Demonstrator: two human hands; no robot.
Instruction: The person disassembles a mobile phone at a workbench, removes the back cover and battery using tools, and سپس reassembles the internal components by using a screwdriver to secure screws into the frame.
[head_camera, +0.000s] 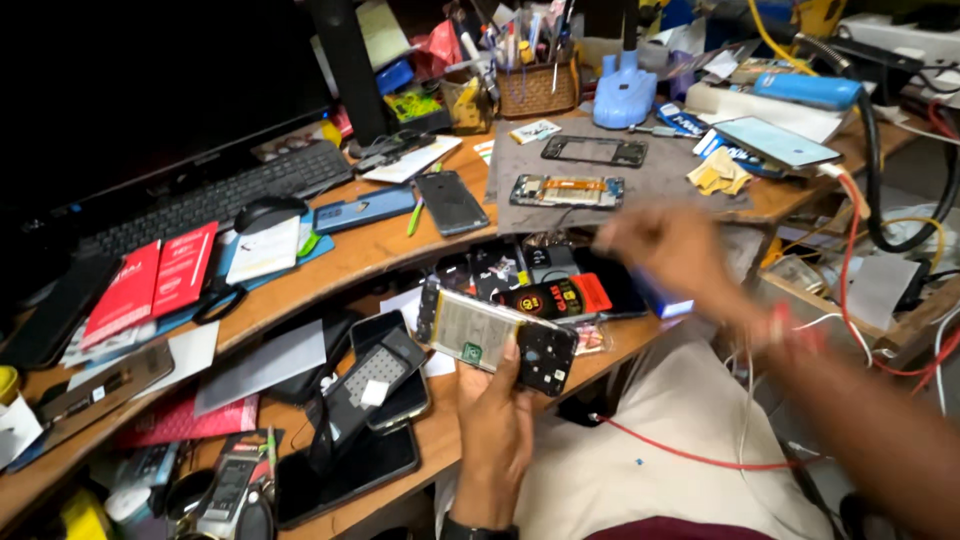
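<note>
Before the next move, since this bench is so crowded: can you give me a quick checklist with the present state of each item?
1. Left hand grips the opened phone: ok.
2. Opened phone held above the lower shelf, not resting: ok.
3. Right hand position steady: cannot tell, blurred.
4. Right hand holding a tool: cannot tell.
5. Grey mat has bare space beside the phone frame: ok.
6. Red wire away from both hands: not ok, near the right forearm.
</note>
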